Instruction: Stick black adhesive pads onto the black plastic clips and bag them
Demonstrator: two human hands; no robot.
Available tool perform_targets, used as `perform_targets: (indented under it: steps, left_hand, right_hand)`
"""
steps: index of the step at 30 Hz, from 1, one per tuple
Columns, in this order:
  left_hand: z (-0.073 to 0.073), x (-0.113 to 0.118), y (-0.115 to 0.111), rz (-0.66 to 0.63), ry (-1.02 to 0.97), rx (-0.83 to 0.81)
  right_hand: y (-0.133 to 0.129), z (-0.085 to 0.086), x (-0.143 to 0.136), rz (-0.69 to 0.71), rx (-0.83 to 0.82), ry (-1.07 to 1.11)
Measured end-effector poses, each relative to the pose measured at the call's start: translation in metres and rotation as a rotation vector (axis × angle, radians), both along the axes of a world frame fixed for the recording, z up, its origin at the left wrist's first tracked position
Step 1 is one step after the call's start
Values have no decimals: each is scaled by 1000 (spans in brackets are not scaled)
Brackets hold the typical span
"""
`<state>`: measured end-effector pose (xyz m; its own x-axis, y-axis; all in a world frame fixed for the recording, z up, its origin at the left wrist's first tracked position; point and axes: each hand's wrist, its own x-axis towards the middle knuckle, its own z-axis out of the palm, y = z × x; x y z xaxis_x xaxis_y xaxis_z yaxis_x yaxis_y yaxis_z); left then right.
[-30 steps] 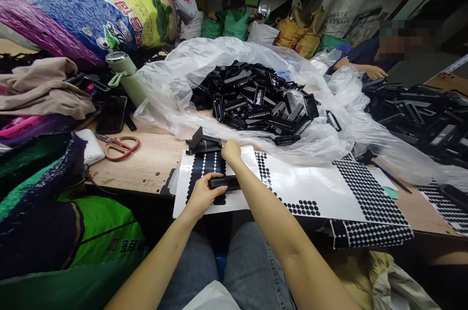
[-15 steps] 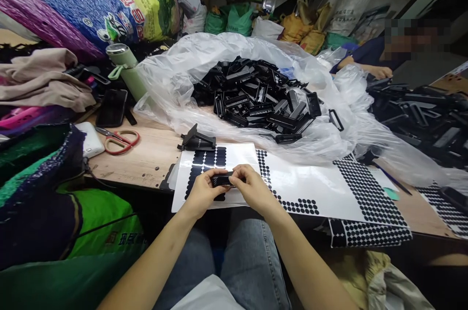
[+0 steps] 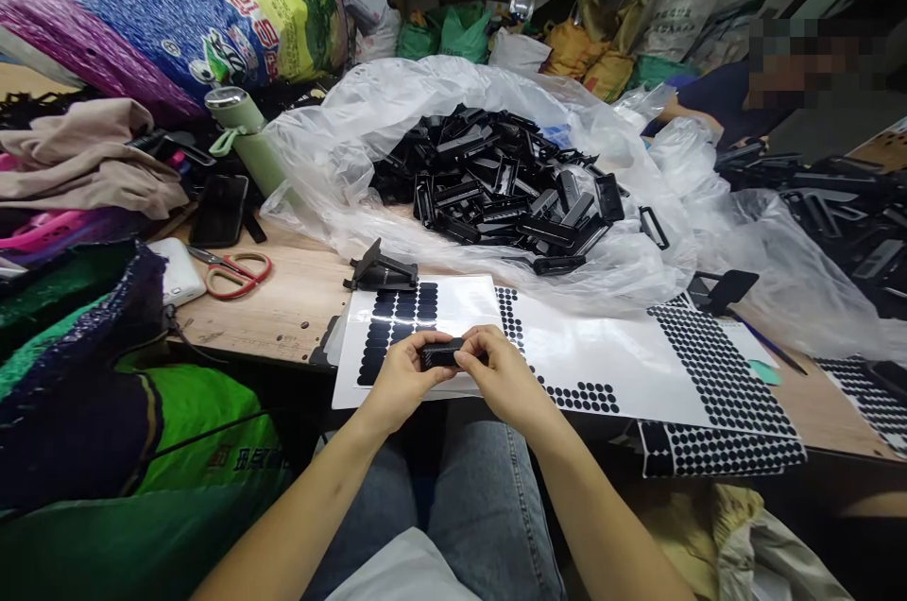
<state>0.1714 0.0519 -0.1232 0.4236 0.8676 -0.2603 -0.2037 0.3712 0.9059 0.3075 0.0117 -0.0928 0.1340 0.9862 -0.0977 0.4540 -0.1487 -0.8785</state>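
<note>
Between both hands is a small black plastic piece (image 3: 440,353), held above the sticker sheets. My left hand (image 3: 401,379) is closed on its left end, thumb below and fingers above. My right hand (image 3: 502,372) pinches the right end, its thumb pressed on the near face. Fingers cover part of the piece. Beneath lies a white sheet of long black stickers (image 3: 397,322). To the right, a wider sheet (image 3: 595,351) carries round black stickers. A black folding stand (image 3: 383,268) sits at the sheets' far left edge.
A heap of black plastic parts (image 3: 496,185) lies in a clear plastic bag (image 3: 318,204) beyond my hands. Red-handled scissors (image 3: 237,275), a phone (image 3: 219,211) and a green bottle (image 3: 251,143) stand or lie left. A co-worker's arm (image 3: 698,114) reaches toward another heap at right.
The black piece has been turned in my hands, showing a textured face, and both hands shifted slightly right. A second black stand now shows at right; the co-worker's hand has dropped behind the plastic.
</note>
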Motion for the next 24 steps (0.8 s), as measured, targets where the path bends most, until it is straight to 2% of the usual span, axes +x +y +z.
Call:
perform_targets:
  steps: [8,17,24]
  left_hand:
    - [-1,0,-3,-4,12,47]
    - [5,0,-6,22,38,51]
    - [2,5,-7,35,55,52]
  right_hand:
    - [-4,-2,-3,-40,22,-40]
    - [-7,-4,-5,-49,46,-50]
    - [-7,-7,-11,-64,91,-127]
